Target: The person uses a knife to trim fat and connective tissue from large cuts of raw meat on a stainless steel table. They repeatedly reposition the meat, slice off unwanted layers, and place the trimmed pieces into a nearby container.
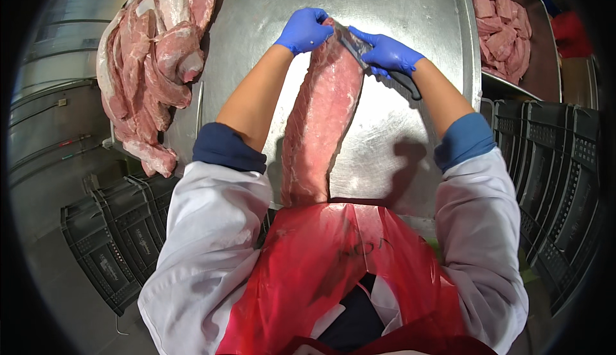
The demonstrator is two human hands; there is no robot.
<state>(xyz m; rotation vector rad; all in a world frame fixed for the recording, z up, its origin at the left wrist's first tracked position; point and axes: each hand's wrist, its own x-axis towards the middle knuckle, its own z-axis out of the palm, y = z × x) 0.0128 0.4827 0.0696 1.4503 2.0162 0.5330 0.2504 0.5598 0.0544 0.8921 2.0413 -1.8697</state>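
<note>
A long, pale pink pork loin [324, 111] lies lengthwise on the steel table, its near end close to my red apron. At its far end, the fingers of my blue-gloved left hand [305, 31] are closed on the meat's edge. My right hand [393, 55], also gloved in blue, is wrapped round a knife [350, 44]. The blade lies slantwise along the loin's far right end, its tip close to my left fingers. The knife's dark handle [405, 84] sticks out below my right palm. How deep the blade sits in the meat I cannot tell.
Several large meat pieces [154, 60] are heaped on the table's left. A thin metal rod [199, 108] lies beside them. Past the right edge stands a metal bin [547, 66] of cut meat. Black crates [122, 246] stand at lower left, with more crates [555, 175] at right.
</note>
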